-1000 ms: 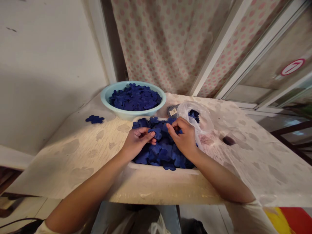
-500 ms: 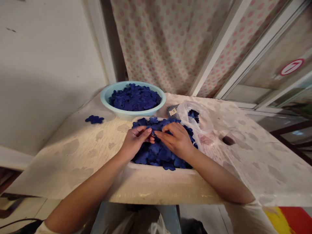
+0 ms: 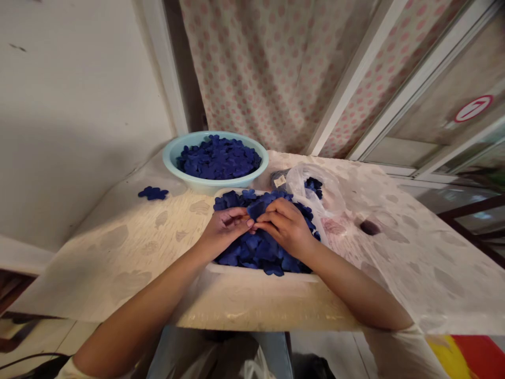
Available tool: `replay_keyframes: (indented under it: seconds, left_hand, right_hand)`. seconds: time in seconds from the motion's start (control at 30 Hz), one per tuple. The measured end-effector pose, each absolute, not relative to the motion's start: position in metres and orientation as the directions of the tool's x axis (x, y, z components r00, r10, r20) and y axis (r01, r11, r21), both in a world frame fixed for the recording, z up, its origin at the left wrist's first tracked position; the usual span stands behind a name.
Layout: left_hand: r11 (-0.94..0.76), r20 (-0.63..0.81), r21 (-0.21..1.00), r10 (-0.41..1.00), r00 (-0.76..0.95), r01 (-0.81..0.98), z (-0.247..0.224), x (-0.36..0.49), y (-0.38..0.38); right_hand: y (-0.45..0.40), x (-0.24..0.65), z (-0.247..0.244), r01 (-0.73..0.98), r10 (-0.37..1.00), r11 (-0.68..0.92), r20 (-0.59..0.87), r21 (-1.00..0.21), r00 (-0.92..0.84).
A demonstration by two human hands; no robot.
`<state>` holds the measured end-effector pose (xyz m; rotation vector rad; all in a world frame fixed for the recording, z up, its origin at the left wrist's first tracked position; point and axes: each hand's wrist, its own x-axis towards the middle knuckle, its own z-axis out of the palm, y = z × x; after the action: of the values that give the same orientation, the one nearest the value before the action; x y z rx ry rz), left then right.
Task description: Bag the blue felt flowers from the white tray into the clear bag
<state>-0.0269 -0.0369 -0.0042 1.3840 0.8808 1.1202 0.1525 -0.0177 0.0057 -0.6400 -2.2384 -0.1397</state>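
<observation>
The left hand and right hand are pinched together, fingertips meeting on a dark-blue felt-like flower cutout above a heap in a white tray. Beyond lie a clear plastic bag and a pale-blue plastic basin. Separating single flowers seems in hand; the next move calls for lifting this one free.

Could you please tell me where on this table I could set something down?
The widest bare patch is the patterned tablecloth right of the plastic bag; another lies left of the white tray, below the blue flowers. Crowded around the basin and tray, where the left hand and right hand meet.
</observation>
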Motion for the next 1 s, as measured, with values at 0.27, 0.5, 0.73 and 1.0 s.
replay_keyframes:
  seconds: [0.27,0.5,0.73,1.0]
  left_hand:
    - [-0.168,0.179,0.984,0.958,0.222,-0.068,-0.0058,-0.0275,-0.0355]
    - [-0.152,0.151,0.988,0.971,0.188,-0.01,-0.0088,-0.0287,-0.0349]
    - [-0.145,0.176,0.981,0.942,0.284,-0.125,-0.0101,-0.0291,-0.037]
    - [-0.138,0.168,0.983,0.943,0.286,-0.121,-0.009,-0.0282,-0.0378]
  right_hand:
    - [-0.0183,0.1486,0.0049,0.461,0.451,0.867,0.687,-0.187,-0.57]
    - [-0.0202,0.1496,0.0029,0.489,0.46,0.855,0.684,-0.171,-0.565]
    - [-0.021,0.1486,0.0051,0.515,0.487,0.838,0.677,-0.183,-0.551]
    - [-0.0214,0.1502,0.0059,0.487,0.469,0.854,0.672,-0.18,-0.573]
